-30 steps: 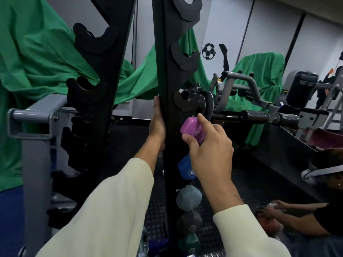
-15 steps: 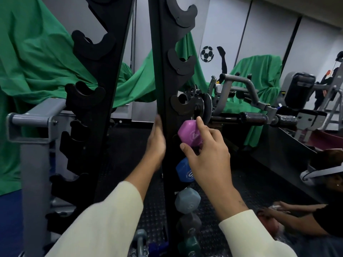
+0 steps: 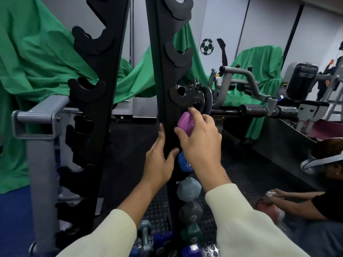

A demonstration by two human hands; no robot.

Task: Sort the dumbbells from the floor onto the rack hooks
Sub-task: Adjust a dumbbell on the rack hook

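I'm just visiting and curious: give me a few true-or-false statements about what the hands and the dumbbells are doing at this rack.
1. The right hand grips a pink dumbbell. True.
2. The left hand holds a blue dumbbell. False: it rests on the black rack post.
3. A blue dumbbell sits below the pink one. True.
4. The hooks above the pink dumbbell are full. False: they are bare.
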